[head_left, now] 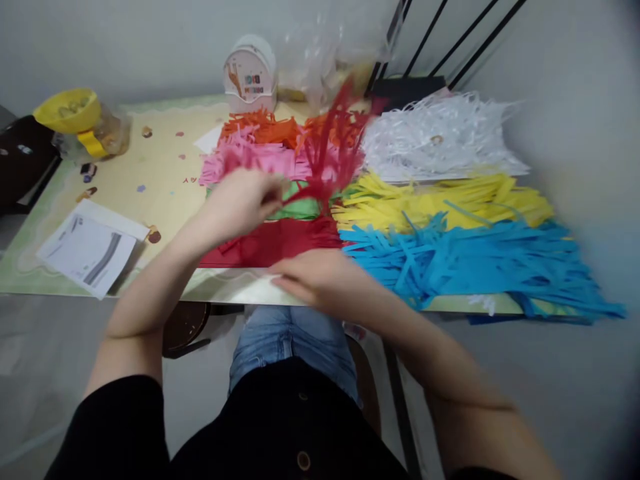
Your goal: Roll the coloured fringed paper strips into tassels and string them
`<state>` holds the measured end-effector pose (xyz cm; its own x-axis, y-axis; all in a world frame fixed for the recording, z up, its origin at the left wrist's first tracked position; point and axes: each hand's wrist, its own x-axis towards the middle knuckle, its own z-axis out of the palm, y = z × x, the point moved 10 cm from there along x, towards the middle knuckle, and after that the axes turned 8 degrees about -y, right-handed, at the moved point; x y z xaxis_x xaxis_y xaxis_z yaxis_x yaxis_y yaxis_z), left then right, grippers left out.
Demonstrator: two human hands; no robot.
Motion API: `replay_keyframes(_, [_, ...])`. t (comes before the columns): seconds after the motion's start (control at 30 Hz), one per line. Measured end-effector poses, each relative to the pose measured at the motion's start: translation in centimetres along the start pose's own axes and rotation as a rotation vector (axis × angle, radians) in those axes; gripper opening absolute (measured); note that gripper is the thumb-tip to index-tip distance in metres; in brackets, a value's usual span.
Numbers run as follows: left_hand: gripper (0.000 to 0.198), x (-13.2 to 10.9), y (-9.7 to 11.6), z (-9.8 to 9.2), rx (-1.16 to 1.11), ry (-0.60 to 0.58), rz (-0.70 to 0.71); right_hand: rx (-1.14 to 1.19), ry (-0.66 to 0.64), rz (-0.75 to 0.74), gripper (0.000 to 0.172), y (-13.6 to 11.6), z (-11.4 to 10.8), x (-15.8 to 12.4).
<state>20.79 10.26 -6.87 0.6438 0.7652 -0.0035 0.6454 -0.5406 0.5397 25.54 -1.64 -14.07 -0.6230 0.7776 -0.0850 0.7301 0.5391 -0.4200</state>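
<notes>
My left hand (pixel 249 200) is closed on red fringed paper (pixel 327 150), whose loose strips swing up to the right, smeared by motion. Below it lies a stack of red fringed paper (pixel 280 241) near the table's front edge. My right hand (pixel 317 272) is just in front of that stack, thumb and fingers pressed together at the edge; what they pinch, if anything, I cannot make out. Behind the red stack lie green (pixel 299 207), pink (pixel 270 160) and orange (pixel 273 130) fringed pieces. To the right are blue (pixel 465 257), yellow (pixel 440 200) and white (pixel 440 137) fringed piles.
A printed paper sheet (pixel 87 247) lies at the table's left front. Behind it stand a yellow-topped clear container (pixel 70 112) and, at the back, a white rounded box (pixel 251 77) beside clear plastic bags (pixel 330 50). Blue strips hang over the right front edge. Black bars (pixel 463 40) rise behind.
</notes>
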Motion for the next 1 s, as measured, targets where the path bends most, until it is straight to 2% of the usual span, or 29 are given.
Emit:
replay_keyframes(0.03, [0.014,-0.8,-0.1,2.1,0.014,-0.065,0.018,-0.005,0.214,0.0,0.033,1.0,-3.3,-1.7])
replay_keyframes(0.07, [0.012,-1.5,-0.2,3.9,0.03,-0.13,0.042,-0.02,0.371,-0.016,0.03,1.9,-5.7,-3.2])
replay_keyframes(0.1, [0.011,-2.0,-0.3,5.1,0.039,-0.184,0.068,-0.038,0.476,-0.059,0.028,2.5,-7.2,-4.2])
replay_keyframes(0.13, [0.012,-2.4,-0.4,5.7,0.033,-0.222,0.09,-0.048,0.52,-0.104,0.027,3.2,-7.8,-4.6])
replay_keyframes(0.23, [0.013,-3.1,-0.4,5.8,-0.047,-0.252,0.119,-0.03,0.455,-0.212,0.023,4.8,-6.5,-3.4])
replay_keyframes(0.37, [0.014,-3.5,-0.3,5.9,-0.166,-0.289,0.117,0.055,0.365,-0.197,0.014,6.0,-4.6,-1.9])
replay_keyframes(0.57, [0.016,-3.8,-1.0,6.5,-0.291,-0.353,0.108,0.183,0.355,-0.194,0.009,6.1,-5.2,-2.2])
replay_keyframes(0.7, [0.017,-4.0,-1.3,6.9,-0.342,-0.392,0.098,0.244,0.328,-0.202,0.013,6.4,-4.9,-2.1])
replay_keyframes(0.87, [0.017,-4.2,-2.0,6.9,-0.237,-0.292,0.052,0.289,0.35,-0.066,0.017,6.9,-4.4,-2.2])
replay_keyframes(0.93, [0.018,-4.3,-2.0,6.8,-0.17,-0.248,0.061,0.299,0.326,0.002,0.01,7.1,-4.1,-2.1])
replay_keyframes(0.97, [0.019,-4.3,-1.9,6.8,-0.143,-0.24,0.071,0.31,0.31,0.026,0.012,7.2,-4.0,-2.0])
replay_keyframes(1.0, [0.018,-4.4,-1.8,6.9,-0.123,-0.239,0.083,0.324,0.291,0.044,0.024,7.3,-3.8,-1.9])
